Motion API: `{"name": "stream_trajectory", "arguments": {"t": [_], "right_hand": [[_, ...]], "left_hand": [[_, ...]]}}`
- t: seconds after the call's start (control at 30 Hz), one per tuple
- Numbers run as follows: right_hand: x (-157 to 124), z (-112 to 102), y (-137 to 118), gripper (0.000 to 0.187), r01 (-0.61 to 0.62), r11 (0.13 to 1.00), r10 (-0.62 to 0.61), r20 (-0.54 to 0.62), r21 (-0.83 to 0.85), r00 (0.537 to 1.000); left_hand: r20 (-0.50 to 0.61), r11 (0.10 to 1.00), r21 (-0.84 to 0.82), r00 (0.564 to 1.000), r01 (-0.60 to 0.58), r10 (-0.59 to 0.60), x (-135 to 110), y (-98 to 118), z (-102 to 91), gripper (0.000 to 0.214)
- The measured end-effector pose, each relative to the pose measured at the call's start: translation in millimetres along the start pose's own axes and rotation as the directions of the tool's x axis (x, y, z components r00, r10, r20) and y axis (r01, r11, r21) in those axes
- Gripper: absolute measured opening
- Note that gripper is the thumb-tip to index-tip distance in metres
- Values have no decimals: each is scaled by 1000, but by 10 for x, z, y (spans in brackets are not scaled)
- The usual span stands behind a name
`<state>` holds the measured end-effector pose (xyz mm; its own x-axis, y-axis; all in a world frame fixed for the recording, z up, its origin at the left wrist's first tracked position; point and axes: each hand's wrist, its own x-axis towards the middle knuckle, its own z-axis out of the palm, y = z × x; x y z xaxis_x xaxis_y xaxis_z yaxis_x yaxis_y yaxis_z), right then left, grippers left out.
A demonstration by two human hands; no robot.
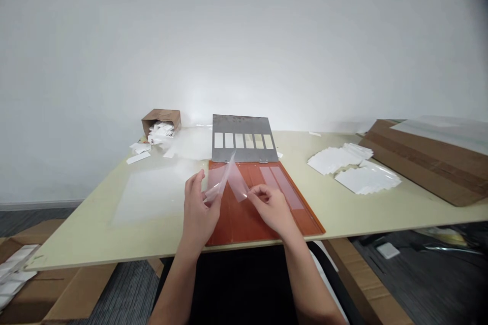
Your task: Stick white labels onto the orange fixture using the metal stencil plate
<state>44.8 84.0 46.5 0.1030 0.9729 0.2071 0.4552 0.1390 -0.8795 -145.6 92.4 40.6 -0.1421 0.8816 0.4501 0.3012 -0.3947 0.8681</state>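
Nearest: my left hand [198,210] and right hand [272,205], both raised just above the near half of the orange board [244,223], forearms coming in over the table [381,208] edge.

Grip: left thumb and fingers are closed on the lower left end of a clear film strip [238,185]. Right fingertips pinch its lower right end. The film stands up between the hands as an inverted V, its peak towards the metal plate [244,127]. I cannot tell whether this is one folded strip or two layers parting.

Surroundings: the metal plate stands tilted up at the far edge of the board, with a row of six windows. Two more clear strips [284,185] lie flat on the board, just beside my right hand. White sheets [354,167] are fanned out well to the right. A tipped cardboard box [162,119] spills white pieces at far left.

Judgement on handling: the film is thin and springy, so pinch only at the very ends and keep the fingertips off the middle. Pull the two ends apart slowly and evenly, low over the board. A quick tug risks a crease or the film clinging to itself.
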Motion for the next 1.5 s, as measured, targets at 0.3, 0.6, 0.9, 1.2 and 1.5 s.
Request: {"name": "stream_trajectory", "arguments": {"t": [0.3, 0.6, 0.9, 1.2, 1.5], "right_hand": [[-231, -103, -29, 13, -75, 924, 24, -140, -375, 990], [-406, -123, 39, 16, -176, 772, 41, -229, -610, 973], [-588, -244, 77, 19, -229, 691, 75, -247, -686, 966], [-614, -190, 79, 15, -260, 596, 77, -268, -760, 960], [-625, -161, 173, 31, 26, 595, -114, -53, -803, 992]], "left_hand": [[-24, 987, -62, 988, 149, -150, -33, 13, 96, 65], [-32, 987, -62, 988, 149, -151, -93, -17, 256, 65], [-31, 994, 24, 994, 103, -103, -166, 44, 330, 64], [-60, 990, 0, 989, 138, -138, -124, 15, 312, 65], [-36, 985, -50, 985, 167, -169, -123, 125, 217, 70]]}}
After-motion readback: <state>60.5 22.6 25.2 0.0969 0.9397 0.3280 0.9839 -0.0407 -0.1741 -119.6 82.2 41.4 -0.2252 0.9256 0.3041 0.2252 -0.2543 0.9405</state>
